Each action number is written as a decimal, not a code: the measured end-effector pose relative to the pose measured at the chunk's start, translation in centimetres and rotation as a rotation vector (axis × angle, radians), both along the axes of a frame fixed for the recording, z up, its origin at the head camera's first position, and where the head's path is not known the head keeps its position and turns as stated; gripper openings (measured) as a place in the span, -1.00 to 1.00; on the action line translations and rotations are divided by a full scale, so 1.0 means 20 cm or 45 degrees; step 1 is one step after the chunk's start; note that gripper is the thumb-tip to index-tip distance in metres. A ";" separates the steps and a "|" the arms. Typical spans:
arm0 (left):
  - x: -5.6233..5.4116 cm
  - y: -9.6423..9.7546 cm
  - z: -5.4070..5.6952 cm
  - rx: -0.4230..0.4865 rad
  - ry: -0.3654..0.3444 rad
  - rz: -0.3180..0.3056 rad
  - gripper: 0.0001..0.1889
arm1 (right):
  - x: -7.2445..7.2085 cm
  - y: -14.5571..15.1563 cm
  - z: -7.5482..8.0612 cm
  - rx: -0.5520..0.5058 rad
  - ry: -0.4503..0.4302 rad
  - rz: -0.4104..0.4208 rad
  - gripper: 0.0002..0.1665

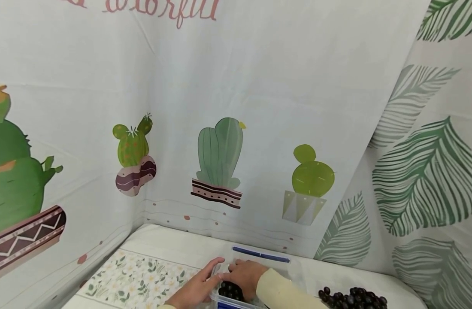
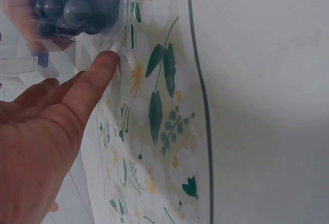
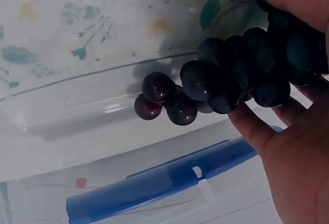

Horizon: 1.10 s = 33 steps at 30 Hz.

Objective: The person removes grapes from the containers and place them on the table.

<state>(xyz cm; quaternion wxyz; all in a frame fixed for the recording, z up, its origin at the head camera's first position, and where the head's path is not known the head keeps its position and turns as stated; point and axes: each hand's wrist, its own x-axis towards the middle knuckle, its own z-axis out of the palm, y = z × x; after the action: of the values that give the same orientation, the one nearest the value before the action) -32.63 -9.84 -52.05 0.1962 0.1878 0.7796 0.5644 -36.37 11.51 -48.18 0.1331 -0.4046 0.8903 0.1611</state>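
A clear plastic container (image 1: 294, 270) with blue clips (image 1: 261, 254) stands near the bottom middle of the head view. Inside it lies a bunch of dark grapes (image 1: 231, 292). My right hand (image 1: 246, 274) reaches into the container; in the right wrist view its thumb and fingers hold the bunch, with several grapes (image 3: 169, 98) hanging past the fingertips. At the container's left side is my left hand (image 1: 195, 288), thumb near the rim. The left wrist view shows its fingers (image 2: 95, 80) extended close by the wall, grapes visible through the plastic.
Another pile of dark grapes (image 1: 353, 298) lies to the right of the container on the white tablecloth (image 1: 166, 236). A floral panel (image 1: 139, 274) covers the table at left. Behind hangs a cactus-print curtain (image 1: 267, 107), with a leaf-print one (image 1: 421, 180) at right.
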 end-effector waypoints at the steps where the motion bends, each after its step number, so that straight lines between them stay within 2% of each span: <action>1: 0.00 0.00 0.00 0.006 -0.012 0.001 -0.29 | 0.00 0.00 0.01 -0.008 -0.015 -0.014 0.12; 6: -0.01 0.01 0.02 -0.001 -0.045 0.019 -0.28 | 0.02 -0.01 0.03 -0.046 -0.080 -0.069 0.05; 12: 0.00 0.03 0.02 -0.032 -0.023 0.061 -0.29 | 0.01 0.00 0.03 -0.087 -0.113 -0.060 -0.31; 16: 0.00 0.03 0.03 -0.035 -0.023 0.068 -0.29 | 0.02 0.01 0.04 -0.105 -0.101 -0.035 -0.44; 21: 0.00 0.03 0.03 -0.025 -0.058 0.051 -0.26 | 0.03 0.03 0.07 -0.124 -0.070 -0.022 -0.42; 26: -0.01 0.02 0.03 -0.021 -0.075 0.051 -0.25 | 0.05 0.05 0.11 -0.143 -0.052 -0.081 -0.37; 33: -0.02 0.02 0.01 -0.016 -0.107 0.041 -0.21 | 0.05 0.08 0.19 -0.131 -0.090 -0.134 -0.35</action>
<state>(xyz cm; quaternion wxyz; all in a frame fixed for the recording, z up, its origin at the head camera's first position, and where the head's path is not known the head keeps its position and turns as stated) -33.10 -9.50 -51.79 0.2208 0.1502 0.7772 0.5699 -35.31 13.16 -44.37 0.1520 -0.3689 0.9122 0.0935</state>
